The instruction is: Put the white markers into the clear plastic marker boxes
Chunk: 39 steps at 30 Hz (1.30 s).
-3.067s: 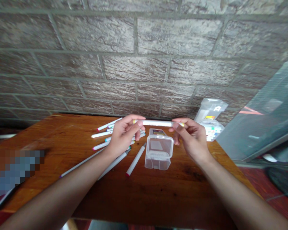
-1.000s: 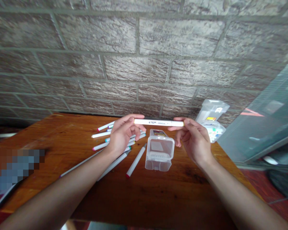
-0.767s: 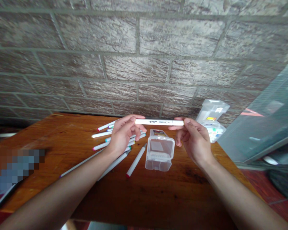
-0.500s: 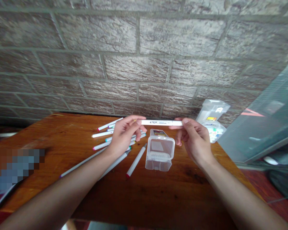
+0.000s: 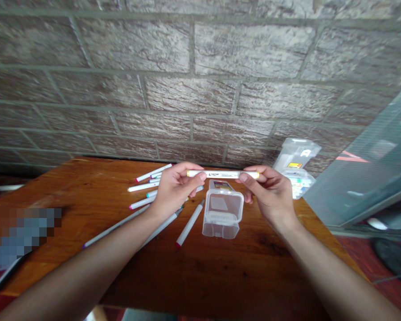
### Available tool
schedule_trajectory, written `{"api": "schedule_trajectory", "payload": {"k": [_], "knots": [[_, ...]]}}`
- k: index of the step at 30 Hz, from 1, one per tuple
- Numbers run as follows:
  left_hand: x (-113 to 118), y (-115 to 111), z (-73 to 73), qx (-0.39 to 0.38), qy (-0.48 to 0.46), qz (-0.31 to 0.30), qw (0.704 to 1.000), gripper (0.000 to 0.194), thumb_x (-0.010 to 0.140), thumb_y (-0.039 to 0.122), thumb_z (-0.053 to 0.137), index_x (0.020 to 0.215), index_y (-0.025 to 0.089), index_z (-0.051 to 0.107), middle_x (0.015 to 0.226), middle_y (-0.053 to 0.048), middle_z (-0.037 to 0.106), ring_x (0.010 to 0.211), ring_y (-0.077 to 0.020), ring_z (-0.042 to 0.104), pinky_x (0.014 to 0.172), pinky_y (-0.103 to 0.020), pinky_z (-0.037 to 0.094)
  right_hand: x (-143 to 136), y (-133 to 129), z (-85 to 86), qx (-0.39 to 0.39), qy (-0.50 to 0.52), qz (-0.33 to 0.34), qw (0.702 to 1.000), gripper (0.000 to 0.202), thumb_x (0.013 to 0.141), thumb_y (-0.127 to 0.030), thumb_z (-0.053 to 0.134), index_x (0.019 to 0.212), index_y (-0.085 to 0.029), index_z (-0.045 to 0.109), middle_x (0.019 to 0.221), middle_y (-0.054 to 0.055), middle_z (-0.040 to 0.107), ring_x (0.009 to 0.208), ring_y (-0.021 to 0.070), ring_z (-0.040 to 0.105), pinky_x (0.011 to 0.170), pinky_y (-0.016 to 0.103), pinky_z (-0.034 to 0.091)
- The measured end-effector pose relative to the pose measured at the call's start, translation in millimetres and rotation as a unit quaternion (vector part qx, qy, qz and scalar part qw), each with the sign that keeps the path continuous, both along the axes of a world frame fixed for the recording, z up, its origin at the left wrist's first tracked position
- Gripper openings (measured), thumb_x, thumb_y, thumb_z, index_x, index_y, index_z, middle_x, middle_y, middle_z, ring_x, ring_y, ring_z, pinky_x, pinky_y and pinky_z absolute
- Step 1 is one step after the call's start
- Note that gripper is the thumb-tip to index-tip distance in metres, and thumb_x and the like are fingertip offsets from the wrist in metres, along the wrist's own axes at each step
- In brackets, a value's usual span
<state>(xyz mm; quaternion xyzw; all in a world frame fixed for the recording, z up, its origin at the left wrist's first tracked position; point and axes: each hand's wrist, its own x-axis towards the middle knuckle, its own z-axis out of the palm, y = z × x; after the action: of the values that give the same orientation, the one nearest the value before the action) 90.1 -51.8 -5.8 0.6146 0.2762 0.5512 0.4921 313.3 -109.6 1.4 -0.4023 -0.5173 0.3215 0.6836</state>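
A white marker (image 5: 224,174) with yellow ends and black print lies level between my two hands, above the table. My left hand (image 5: 177,185) pinches it near its left end, and my right hand (image 5: 269,187) pinches it near the right end. Below the marker stands a clear plastic case (image 5: 222,223) with its lid up; no markers show inside. Several white markers with coloured ends lie to the left, partly behind my left hand and forearm. One red-ended marker (image 5: 189,225) lies between them and the case.
At the table's back right corner stands another clear case (image 5: 300,180), open, with light-coloured markers in it. A brick-patterned wall (image 5: 173,93) rises behind the wooden table (image 5: 254,276). A glass-like panel (image 5: 364,160) stands to the right. Something pixelated covers the left edge.
My fingers have shifted inward along the marker, so both yellow ends now show. The marker sits slightly lower. The cases and the loose markers have stayed in place.
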Motion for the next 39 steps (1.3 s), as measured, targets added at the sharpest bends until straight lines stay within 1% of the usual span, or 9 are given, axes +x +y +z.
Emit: {"api": "schedule_trajectory", "payload": {"k": [4,7,11,14,17,23,33,35,39], "knots": [[0.6,0.2,-1.6,0.008,0.007,0.004,1.0,0.03,0.077,0.037,0.092,0.091,0.016,0.076,0.059,0.001,0.068,0.042,-0.0082,0.055,0.038,-0.017,0.041,-1.6,-1.2,0.6,-0.006,-0.01,-0.007,1.0,0.035,0.071,-0.04,0.098,0.089,-0.021,0.074,0.055,-0.004,0.069,0.036,0.01,0.054,0.034,0.022,0.044],[1.2,-0.7,-0.7,0.012,0.008,0.006,1.0,0.029,0.077,0.036,0.092,0.09,0.016,0.075,0.055,0.003,0.065,0.041,-0.0083,0.055,0.039,-0.017,0.04,-2.4,-2.0,0.9,-0.007,-0.01,-0.005,1.0,0.036,0.07,-0.039,0.098,0.089,-0.021,0.073,0.054,-0.005,0.068,0.035,0.0099,0.054,0.034,0.022,0.043],[1.4,-2.4,2.2,0.004,0.002,0.004,1.0,0.03,0.078,0.037,0.091,0.092,0.015,0.076,0.062,0.0,0.069,0.042,-0.0078,0.055,0.039,-0.017,0.04,-2.1,-2.0,0.4,-0.011,-0.009,-0.002,1.0,0.035,0.072,-0.039,0.097,0.09,-0.021,0.073,0.055,-0.004,0.069,0.036,0.0095,0.054,0.035,0.021,0.043],[1.2,-3.1,3.5,0.002,-0.007,0.0,1.0,0.033,0.079,0.04,0.09,0.094,0.014,0.076,0.068,-0.002,0.072,0.043,-0.0075,0.055,0.039,-0.018,0.04,-1.1,-1.3,-0.6,-0.012,-0.011,-0.002,1.0,0.033,0.076,-0.041,0.094,0.09,-0.021,0.073,0.061,-0.002,0.074,0.036,0.0098,0.055,0.034,0.022,0.045],[1.0,-3.3,3.3,0.002,-0.014,-0.002,1.0,0.034,0.078,0.04,0.09,0.095,0.014,0.076,0.068,-0.002,0.072,0.043,-0.0077,0.055,0.039,-0.019,0.041,-0.1,-0.6,-1.5,-0.014,-0.005,0.005,1.0,0.032,0.078,-0.042,0.092,0.091,-0.021,0.072,0.07,0.001,0.079,0.037,0.01,0.057,0.035,0.022,0.046],[1.1,-3.1,2.0,0.007,-0.021,-0.004,1.0,0.031,0.079,0.037,0.088,0.096,0.014,0.077,0.069,-0.003,0.073,0.043,-0.0077,0.056,0.04,-0.019,0.042,0.4,-1.3,-1.3,-0.022,0.003,0.008,1.0,0.033,0.078,-0.043,0.092,0.092,-0.021,0.072,0.072,0.002,0.08,0.038,0.0098,0.056,0.036,0.022,0.046],[1.6,-0.9,0.6,-0.008,-0.008,0.004,1.0,0.033,0.075,0.036,0.092,0.093,0.015,0.076,0.063,0.0,0.069,0.042,-0.0076,0.055,0.038,-0.017,0.04,-2.7,-3.5,1.1,-0.017,-0.003,0.008,1.0,0.036,0.069,-0.037,0.099,0.087,-0.021,0.073,0.055,-0.005,0.068,0.036,0.0093,0.054,0.035,0.021,0.045],[1.5,-1.2,0.8,-0.009,-0.008,0.002,1.0,0.034,0.075,0.037,0.093,0.093,0.015,0.076,0.064,0.0,0.07,0.042,-0.0077,0.055,0.038,-0.017,0.04,-2.8,-3.2,0.9,-0.017,-0.003,0.01,1.0,0.035,0.07,-0.037,0.098,0.087,-0.021,0.073,0.054,-0.005,0.068,0.036,0.0093,0.054,0.035,0.021,0.044],[1.3,-1.6,1.2,-0.006,-0.012,-0.001,1.0,0.034,0.075,0.038,0.092,0.093,0.014,0.076,0.065,-0.001,0.07,0.042,-0.0073,0.055,0.038,-0.017,0.041,-1.6,-2.8,0.8,-0.015,-0.004,0.013,1.0,0.032,0.075,-0.039,0.094,0.089,-0.02,0.072,0.061,-0.002,0.073,0.036,0.0091,0.056,0.035,0.02,0.046]]}}
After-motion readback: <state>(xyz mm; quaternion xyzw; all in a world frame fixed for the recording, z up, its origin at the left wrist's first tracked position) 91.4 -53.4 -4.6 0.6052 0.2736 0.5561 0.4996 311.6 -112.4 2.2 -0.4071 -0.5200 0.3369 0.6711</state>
